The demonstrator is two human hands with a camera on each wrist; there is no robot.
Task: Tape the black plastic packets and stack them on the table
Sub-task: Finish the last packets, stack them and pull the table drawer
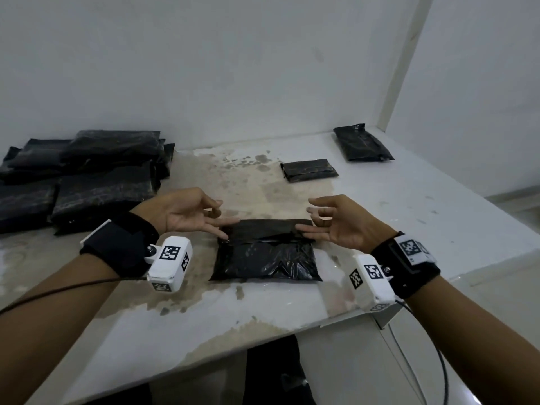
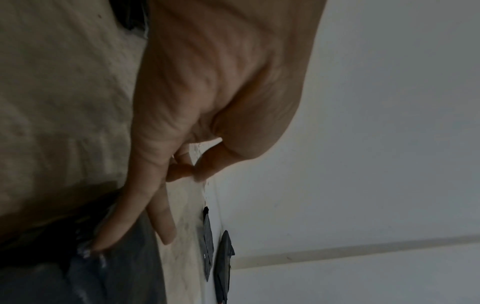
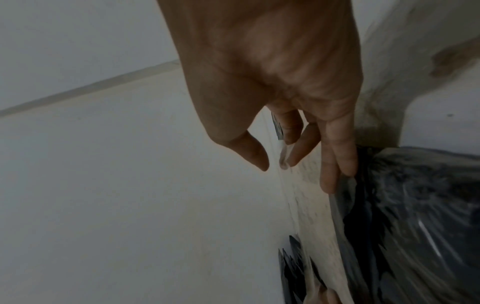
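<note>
The black packet point(image 1: 264, 252) lies flat mid-bench point(image 1: 380, 206). The left hand point(image 1: 187, 213) and right hand point(image 1: 344, 222), fingers relaxed, press its folded flap, gripping nothing. It seems soft, slippery film; best held by its edges.

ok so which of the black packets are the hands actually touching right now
The front packet, nearest the table's edge; fingertips of both hands touch its folded flap. The others lie untouched farther back.
</note>
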